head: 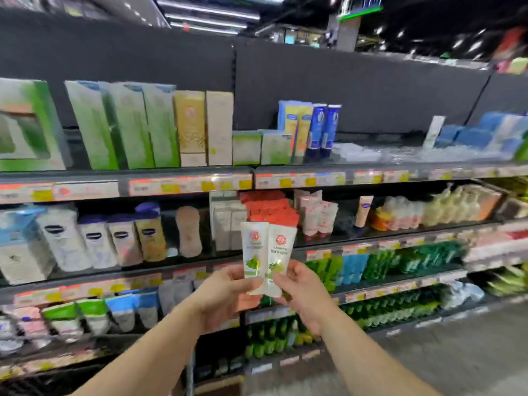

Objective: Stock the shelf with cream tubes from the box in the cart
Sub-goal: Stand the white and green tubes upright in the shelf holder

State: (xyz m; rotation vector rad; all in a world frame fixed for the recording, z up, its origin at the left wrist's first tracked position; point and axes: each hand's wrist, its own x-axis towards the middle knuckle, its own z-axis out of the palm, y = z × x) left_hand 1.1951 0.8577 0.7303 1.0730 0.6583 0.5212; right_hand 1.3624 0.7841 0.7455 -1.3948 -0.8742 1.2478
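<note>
Dark store aisle (pixel 457 352), ceiling strip lights (pixel 205 17) overhead.

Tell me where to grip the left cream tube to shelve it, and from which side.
Grip the left tube at its lower end, coming from below, where the left hand pinches it now. It stands upright with its flat crimped end up, touching the right tube, so the bottom is the free, narrow part.

Left grip (pixel 225 292), right grip (pixel 303 292) raised, each pinching tube.
</note>
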